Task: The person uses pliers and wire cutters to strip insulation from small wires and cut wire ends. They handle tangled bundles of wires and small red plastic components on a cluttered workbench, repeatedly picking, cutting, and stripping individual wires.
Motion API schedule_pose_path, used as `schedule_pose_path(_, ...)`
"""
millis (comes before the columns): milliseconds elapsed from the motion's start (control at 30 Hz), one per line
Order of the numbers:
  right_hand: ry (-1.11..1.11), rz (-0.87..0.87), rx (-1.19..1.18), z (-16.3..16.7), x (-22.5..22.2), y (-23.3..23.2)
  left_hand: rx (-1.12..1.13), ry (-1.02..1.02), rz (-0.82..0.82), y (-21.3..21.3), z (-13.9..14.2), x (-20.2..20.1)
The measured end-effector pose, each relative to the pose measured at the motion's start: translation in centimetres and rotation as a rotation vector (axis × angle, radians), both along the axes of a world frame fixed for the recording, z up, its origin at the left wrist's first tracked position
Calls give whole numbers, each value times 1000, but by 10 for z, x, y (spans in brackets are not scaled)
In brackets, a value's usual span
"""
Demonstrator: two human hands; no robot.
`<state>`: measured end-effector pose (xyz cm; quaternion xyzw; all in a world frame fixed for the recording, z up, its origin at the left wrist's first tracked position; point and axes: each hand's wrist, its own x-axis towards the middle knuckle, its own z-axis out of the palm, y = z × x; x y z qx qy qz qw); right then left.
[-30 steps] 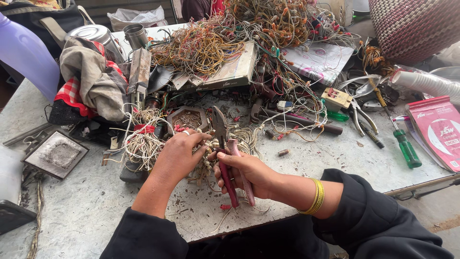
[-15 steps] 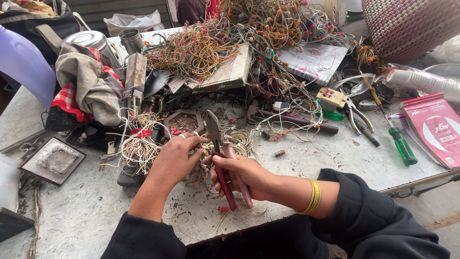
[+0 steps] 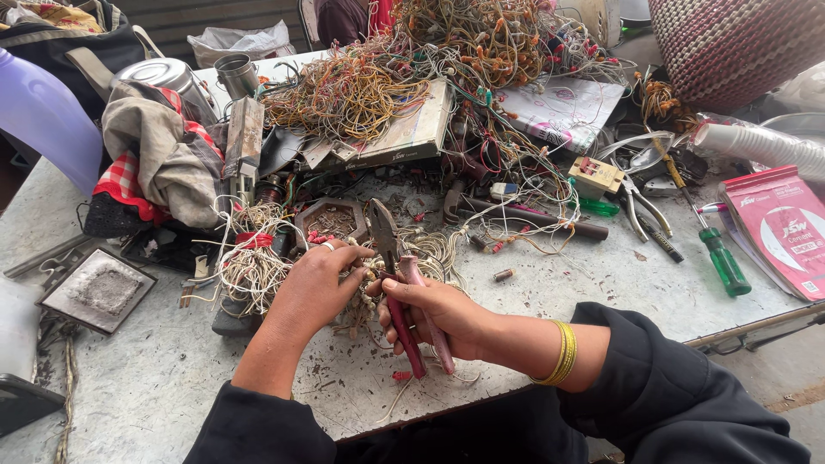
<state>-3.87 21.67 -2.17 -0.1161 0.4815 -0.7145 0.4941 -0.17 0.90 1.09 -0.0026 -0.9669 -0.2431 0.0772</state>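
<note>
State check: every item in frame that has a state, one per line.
Red-handled pliers: gripped in right hand, jaws up, slightly open.
Pale tangled wire bundle: pinned under left hand.
Green-handled screwdriver: lying flat, untouched.
Steel-handled pliers: lying on table, handles spread.
Metal canister: upright, partly covered by cloth.

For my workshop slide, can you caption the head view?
Left hand steadies a wire bundle while right hand grips red-handled pliers.
</note>
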Motion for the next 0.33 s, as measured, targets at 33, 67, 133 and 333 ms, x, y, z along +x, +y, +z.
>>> schedule_pose_path(33,-4,0,-1,0,0,0,-2,13,-8,-1,-1,0)
schedule_pose_path(67,-8,0,-1,-1,0,0,-5,38,-20,-1,-1,0)
schedule_pose_path(133,-5,-7,21,-1,-1,0,-12,89,-45,-2,-2,1)
schedule_pose_path(333,-9,-4,11,-3,-1,0,18,-7,14,0,5,4)
